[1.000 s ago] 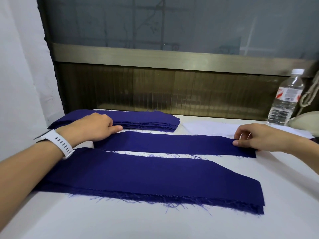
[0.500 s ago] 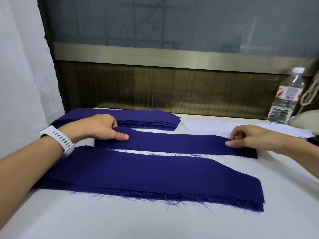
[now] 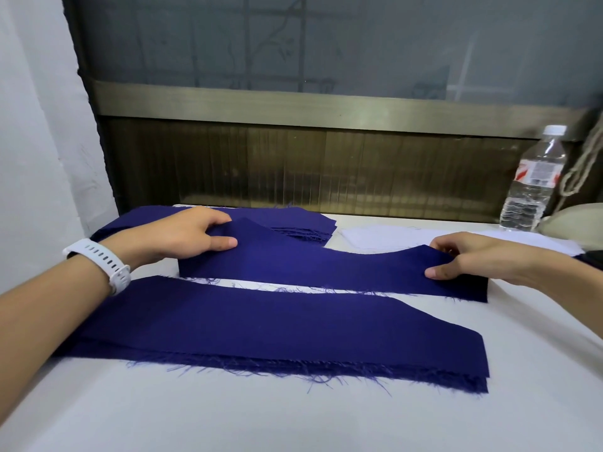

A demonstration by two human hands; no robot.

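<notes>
A narrow strip of dark blue cloth (image 3: pixel 326 267) lies across the middle of the white table (image 3: pixel 293 419). My left hand (image 3: pixel 182 238), with a white watch on its wrist, pinches the strip's far left edge and holds it lifted. My right hand (image 3: pixel 463 257) pinches the far right edge, also raised. The strip's near edge still rests on the table. In front of it lies a wider stack of blue cloth pieces (image 3: pixel 277 334) with a frayed near edge. Behind my left hand sits another flat pile of blue pieces (image 3: pixel 293 221).
A clear water bottle (image 3: pixel 535 181) stands at the back right, beside a beige object and cord (image 3: pixel 577 220). White fabric pieces (image 3: pixel 385 238) lie behind the strip. A brown panel and window close off the far side; a white wall runs along the left.
Both hands have gone from resting on the narrow strip's ends to pinching its far edge and lifting it, so the far edge now stands up off the table.
</notes>
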